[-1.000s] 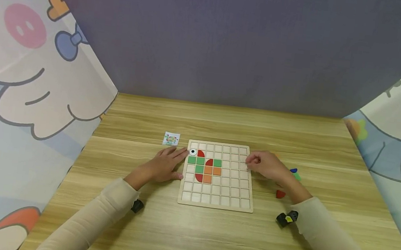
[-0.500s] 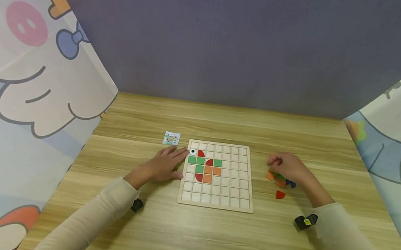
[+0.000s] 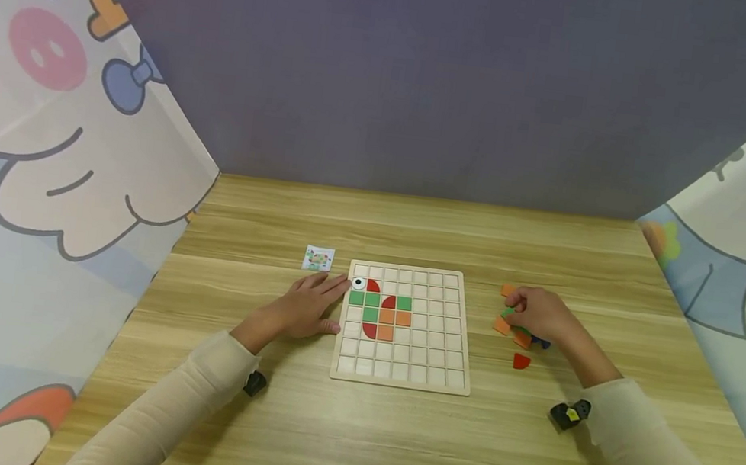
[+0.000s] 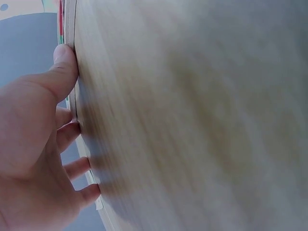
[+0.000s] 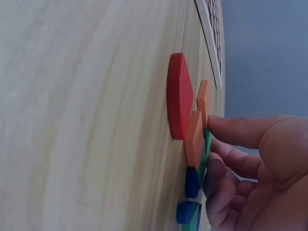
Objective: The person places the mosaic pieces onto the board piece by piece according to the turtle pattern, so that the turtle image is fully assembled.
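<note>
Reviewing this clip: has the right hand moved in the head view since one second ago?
Yes. The right hand has moved rightward, away from the board's right edge, to the loose pieces.

Left grip (image 3: 305, 305) palm down, fingers (image 4: 79, 168) straight and spread, thumb (image 4: 65, 67) apart from them. Left forearm (image 3: 167, 401) sleeved, slanting in behind grip.

Right grip (image 3: 536, 312) well apart from left one: fingers bent, thumb (image 5: 240, 131) extended close to index finger (image 5: 240, 159); pinch unclear. Bare right wrist (image 3: 596, 365) just behind grip, sleeved right forearm (image 3: 651, 456) farther back, angled inward.
</note>
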Demonstrator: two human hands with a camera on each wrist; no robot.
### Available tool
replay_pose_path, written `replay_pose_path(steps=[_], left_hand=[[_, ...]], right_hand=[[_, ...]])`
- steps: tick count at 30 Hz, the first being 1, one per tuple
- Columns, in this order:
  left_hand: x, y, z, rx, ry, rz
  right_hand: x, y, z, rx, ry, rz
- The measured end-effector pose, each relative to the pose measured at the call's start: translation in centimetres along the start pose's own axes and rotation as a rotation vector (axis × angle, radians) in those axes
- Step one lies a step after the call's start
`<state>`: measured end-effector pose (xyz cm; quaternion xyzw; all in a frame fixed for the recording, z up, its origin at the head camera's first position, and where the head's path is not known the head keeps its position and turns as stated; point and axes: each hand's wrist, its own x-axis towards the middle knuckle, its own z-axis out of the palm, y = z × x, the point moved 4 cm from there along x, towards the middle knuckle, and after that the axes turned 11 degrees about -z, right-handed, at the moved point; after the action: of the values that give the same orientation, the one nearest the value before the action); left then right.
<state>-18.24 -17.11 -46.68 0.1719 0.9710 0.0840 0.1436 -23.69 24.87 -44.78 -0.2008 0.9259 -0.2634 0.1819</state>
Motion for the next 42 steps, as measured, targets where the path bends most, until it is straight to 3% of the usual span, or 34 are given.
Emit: replay_pose_path(steps=[23,35,42], left_hand=[[-0.1,0.1,0.0,-0.034,-0.007,0.003],[-0.1,0.1,-0.2,-0.017,-0.008,-0.011],[0.0,0.0,0.0,-0.014,0.000,-0.006]], right_hand=[[0.1,-0.1,-0.5,-0.081,0.049,-0.048],[0.3,-1.5,-0.5,0.004,0.143,-0.059],[0.7,-2.8,0.5,0.070,0.151,-0.104]])
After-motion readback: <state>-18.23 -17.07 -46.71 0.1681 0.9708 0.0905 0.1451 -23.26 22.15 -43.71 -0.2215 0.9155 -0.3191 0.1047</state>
